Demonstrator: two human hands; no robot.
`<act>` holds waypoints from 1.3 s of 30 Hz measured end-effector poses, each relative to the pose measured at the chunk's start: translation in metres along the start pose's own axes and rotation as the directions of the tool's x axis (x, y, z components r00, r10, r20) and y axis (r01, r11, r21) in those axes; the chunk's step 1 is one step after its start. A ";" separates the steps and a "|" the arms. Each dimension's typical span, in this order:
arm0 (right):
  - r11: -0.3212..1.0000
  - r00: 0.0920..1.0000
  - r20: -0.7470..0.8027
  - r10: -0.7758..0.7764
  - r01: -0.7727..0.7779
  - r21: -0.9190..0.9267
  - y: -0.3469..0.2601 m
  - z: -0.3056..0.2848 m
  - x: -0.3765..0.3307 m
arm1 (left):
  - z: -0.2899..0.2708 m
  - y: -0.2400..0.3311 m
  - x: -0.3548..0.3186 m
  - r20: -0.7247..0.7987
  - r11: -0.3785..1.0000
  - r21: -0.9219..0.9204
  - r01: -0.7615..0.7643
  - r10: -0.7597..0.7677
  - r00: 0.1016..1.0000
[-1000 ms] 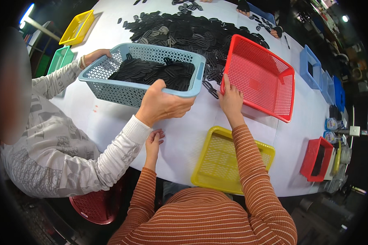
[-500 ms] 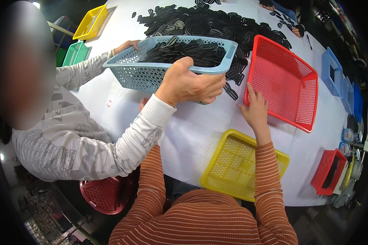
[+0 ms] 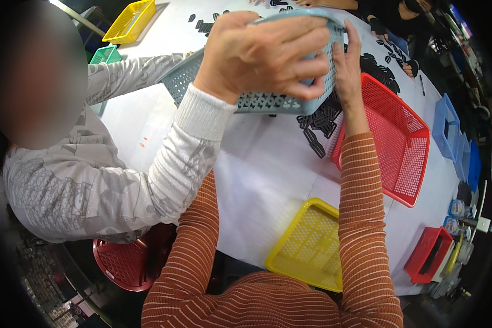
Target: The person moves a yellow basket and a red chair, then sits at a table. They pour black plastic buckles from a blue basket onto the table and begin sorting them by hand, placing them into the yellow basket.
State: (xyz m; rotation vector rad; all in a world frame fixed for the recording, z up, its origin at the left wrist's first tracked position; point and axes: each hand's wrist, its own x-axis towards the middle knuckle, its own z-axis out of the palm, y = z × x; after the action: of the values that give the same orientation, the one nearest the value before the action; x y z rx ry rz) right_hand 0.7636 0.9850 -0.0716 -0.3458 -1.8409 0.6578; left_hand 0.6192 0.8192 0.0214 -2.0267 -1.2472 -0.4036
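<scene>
A light-blue plastic basket [image 3: 175,82] with perforated walls is held up and tilted over the table. A co-worker in a light patterned top grips its near rim with one hand [image 3: 265,57], while the other hand is hidden. My right hand [image 3: 349,76] is against the basket's right end, fingers up along the rim. My left hand is out of sight behind the co-worker's arm; only my striped sleeve [image 3: 198,235] shows. Flat black slotted pieces [image 3: 320,120] lie on the table beneath and beyond the basket. What the basket holds is hidden from here.
A red basket [image 3: 393,117] stands right of my hand, a yellow one [image 3: 306,246] at the near edge. Blue trays [image 3: 447,126] and a smaller red basket [image 3: 429,254] line the right side. Other people's hands [image 3: 411,68] work at the far side. A dark-red stool [image 3: 128,262] stands below left.
The light-blue basket has risen, moved away and tipped, hiding its black pieces. My right hand has left the red basket's rim and gone up to the light-blue basket's end.
</scene>
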 end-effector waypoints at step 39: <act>0.868 0.906 0.186 0.380 -0.280 -0.409 0.002 -0.055 0.071 | 0.017 0.064 -0.131 0.204 -0.159 -0.921 0.356 -0.974 0.093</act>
State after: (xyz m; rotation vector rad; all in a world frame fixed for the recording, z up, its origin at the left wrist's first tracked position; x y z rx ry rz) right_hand 0.7893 1.0396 -0.0044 -0.8847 -2.1876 0.6003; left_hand 0.6095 0.7287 -0.0943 -0.9365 -1.8504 -2.6531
